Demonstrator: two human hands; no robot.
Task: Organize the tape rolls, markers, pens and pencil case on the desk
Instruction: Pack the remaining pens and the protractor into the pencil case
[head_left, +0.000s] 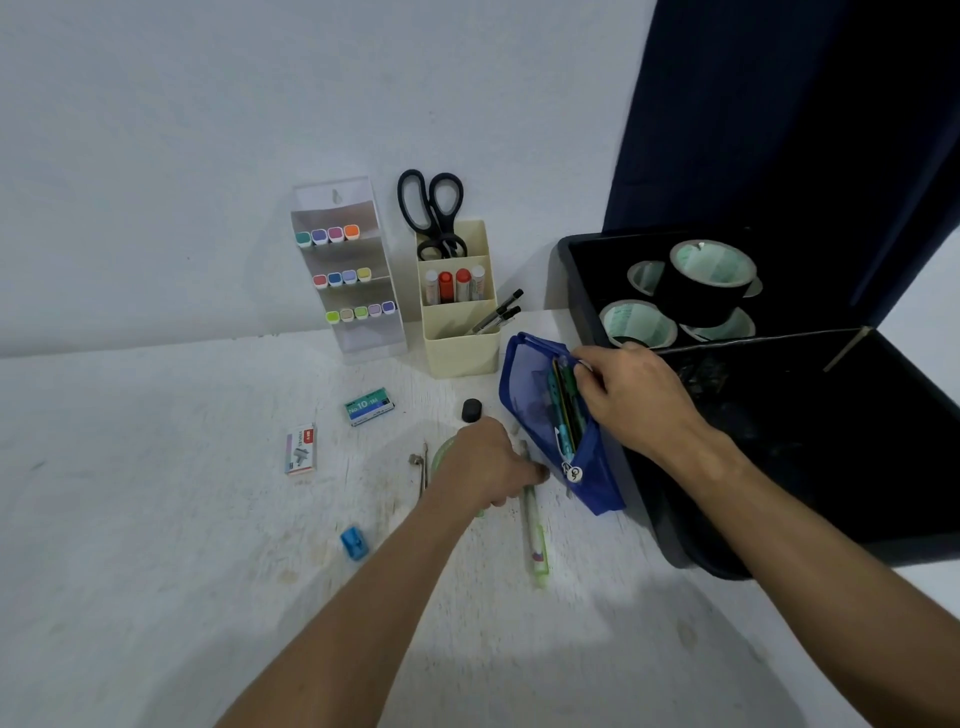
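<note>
A blue mesh pencil case (530, 400) lies unzipped on the white desk against a black bin, with several pens inside it. My right hand (631, 397) grips the case's upper edge at the opening. My left hand (485, 465) pinches the top of a green and white pen (535, 535) that lies on the desk just left of the case. Black tape rolls (709, 280) sit in the black bin (597, 291) at the right. Coloured markers (340, 273) stand in a clear tiered rack at the back.
A cream organizer (457, 332) holds scissors, markers and black pens. Two staple boxes (369, 406), a blue sharpener (354, 543), a black cap (471, 410) and a metal tool (422, 465) lie on the desk. A dark curtain hangs behind the bin.
</note>
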